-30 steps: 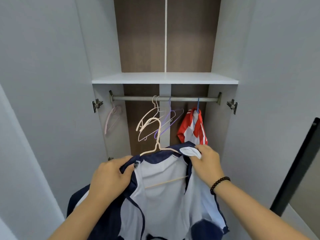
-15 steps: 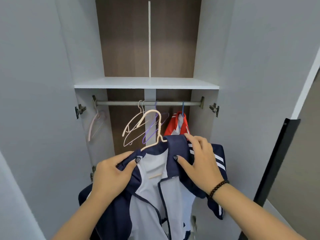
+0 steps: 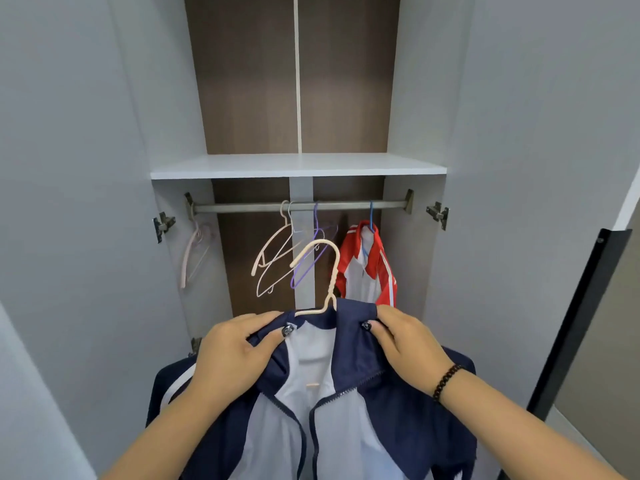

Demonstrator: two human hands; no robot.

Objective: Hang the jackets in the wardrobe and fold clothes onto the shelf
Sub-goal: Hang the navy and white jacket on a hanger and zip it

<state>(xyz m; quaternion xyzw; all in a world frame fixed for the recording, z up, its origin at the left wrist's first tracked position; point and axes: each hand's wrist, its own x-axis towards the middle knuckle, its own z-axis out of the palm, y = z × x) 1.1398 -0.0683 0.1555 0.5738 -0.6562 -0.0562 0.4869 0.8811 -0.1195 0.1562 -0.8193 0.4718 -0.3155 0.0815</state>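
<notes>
Two hands hold a navy and white jacket [image 3: 346, 410] on a cream hanger [image 3: 325, 271] in front of the open wardrobe, below the rail [image 3: 242, 207]. The left hand [image 3: 232, 355] and right hand [image 3: 408, 344] each pinch a collar side, fingers curled. A red jacket [image 3: 370, 268] hangs on the rail under the shelf [image 3: 298, 166], beside bare hangers [image 3: 277, 258].

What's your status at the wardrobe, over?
Both hands, left hand and right hand, grip navy jacket collar. Beige hanger inside, below rail. Empty hangers crowd mid-rail.

1 head-worn view, forward and downward, close before the wardrobe [image 3: 485, 98].
</notes>
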